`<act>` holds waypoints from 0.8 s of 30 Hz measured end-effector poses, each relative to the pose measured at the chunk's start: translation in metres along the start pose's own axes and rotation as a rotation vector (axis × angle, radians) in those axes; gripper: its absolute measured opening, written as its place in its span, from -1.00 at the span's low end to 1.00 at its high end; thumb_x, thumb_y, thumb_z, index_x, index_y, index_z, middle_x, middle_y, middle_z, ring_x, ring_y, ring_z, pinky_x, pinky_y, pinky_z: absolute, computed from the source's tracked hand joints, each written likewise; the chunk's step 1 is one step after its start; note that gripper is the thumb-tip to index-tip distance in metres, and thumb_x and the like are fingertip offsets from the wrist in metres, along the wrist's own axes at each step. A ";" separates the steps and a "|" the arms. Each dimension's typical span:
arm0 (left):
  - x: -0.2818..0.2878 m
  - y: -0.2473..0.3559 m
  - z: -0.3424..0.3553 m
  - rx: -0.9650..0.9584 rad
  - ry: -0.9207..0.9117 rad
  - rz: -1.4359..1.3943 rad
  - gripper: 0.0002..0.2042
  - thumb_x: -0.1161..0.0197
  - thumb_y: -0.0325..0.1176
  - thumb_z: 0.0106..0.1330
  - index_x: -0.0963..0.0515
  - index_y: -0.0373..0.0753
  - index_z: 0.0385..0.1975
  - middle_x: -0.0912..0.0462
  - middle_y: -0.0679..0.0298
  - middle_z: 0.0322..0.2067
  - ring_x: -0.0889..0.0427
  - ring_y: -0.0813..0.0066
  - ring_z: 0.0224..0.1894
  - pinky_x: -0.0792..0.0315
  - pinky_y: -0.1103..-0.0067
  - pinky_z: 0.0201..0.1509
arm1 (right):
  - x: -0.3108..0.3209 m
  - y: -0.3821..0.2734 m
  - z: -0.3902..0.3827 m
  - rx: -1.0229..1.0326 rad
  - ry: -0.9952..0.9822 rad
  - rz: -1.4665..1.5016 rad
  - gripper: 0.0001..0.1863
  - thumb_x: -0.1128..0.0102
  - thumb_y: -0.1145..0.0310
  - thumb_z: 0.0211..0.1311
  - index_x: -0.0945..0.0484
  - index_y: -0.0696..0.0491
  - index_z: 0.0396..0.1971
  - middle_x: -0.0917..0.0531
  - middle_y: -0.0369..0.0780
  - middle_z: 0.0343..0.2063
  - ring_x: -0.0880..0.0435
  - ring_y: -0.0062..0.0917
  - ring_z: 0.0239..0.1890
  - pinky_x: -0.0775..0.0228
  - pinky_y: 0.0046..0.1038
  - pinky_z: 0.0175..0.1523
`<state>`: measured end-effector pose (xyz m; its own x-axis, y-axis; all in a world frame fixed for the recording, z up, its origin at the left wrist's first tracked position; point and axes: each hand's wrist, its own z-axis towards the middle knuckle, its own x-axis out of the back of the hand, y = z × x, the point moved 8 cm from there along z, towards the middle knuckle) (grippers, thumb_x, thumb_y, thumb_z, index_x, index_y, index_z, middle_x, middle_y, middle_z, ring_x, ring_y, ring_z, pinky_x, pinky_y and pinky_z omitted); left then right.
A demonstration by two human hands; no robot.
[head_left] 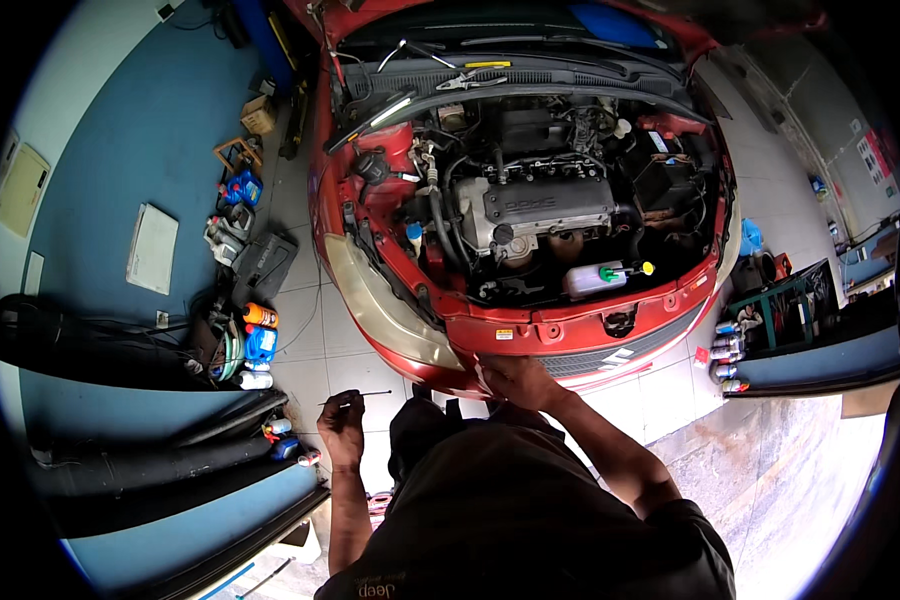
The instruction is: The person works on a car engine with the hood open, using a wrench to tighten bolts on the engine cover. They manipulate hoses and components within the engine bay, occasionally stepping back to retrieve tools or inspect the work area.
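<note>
My left hand [342, 420] is raised beside the front left corner of the red car, closed round a thin rod-like tool [378, 394]. My right hand [515, 382] is at the car's front edge below the headlight [390, 300], fingers curled against the red bodywork [455, 378]; what they grip, if anything, is hidden. The open engine bay shows a silver and black engine cover [530, 205], a battery [650, 165] and a white reservoir with a yellow cap [590, 281]. Pliers [460, 82] and other hand tools lie along the windscreen's lower edge.
Bottles [260, 340], boxes [258, 115] and hoses crowd the blue wall [110, 160] on the left. On the right stand a green-framed rack [770, 315] and spray cans [727, 350]. Pale tiles [295, 330] surround the car.
</note>
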<state>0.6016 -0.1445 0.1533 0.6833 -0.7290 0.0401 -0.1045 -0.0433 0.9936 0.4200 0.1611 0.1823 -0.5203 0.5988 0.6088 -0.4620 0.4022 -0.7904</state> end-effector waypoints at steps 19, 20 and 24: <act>-0.216 0.054 0.085 0.206 -1.000 -0.057 -0.81 -0.23 -0.38 0.46 -0.58 -0.39 -0.11 -0.65 0.36 -0.39 -0.66 0.68 -0.32 -0.59 0.67 -0.17 | 0.025 -0.061 0.045 -0.529 0.304 0.261 -0.73 -0.25 0.39 0.34 -0.64 0.19 -0.02 -0.75 -0.07 -0.29 -0.74 -0.49 -0.22 -0.55 -0.44 -0.10; -0.228 0.050 0.081 0.227 -1.017 -0.124 -0.82 -0.25 -0.37 0.46 -0.59 -0.37 -0.11 -0.62 0.41 -0.42 -0.58 0.76 -0.39 -0.49 0.74 -0.28 | 0.030 -0.055 0.037 -0.557 0.337 0.266 -0.74 -0.27 0.41 0.33 -0.65 0.19 -0.05 -0.76 -0.10 -0.29 -0.73 -0.52 -0.23 -0.55 -0.44 -0.11; -0.268 0.032 0.073 0.141 -1.182 -0.082 -0.84 -0.27 -0.35 0.45 -0.65 -0.32 -0.16 -0.54 0.54 -0.47 -0.39 0.85 -0.45 -0.32 0.78 -0.38 | 0.034 -0.017 0.008 -0.685 0.396 0.429 -0.76 -0.27 0.35 0.31 -0.66 0.17 -0.12 -0.74 -0.13 -0.36 -0.71 -0.53 -0.32 -0.54 -0.41 -0.17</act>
<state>0.3623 -0.0001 0.1669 -0.3895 -0.8948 -0.2184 -0.2205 -0.1396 0.9653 0.4047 0.1695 0.2172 -0.2050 0.9366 0.2843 0.3100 0.3376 -0.8888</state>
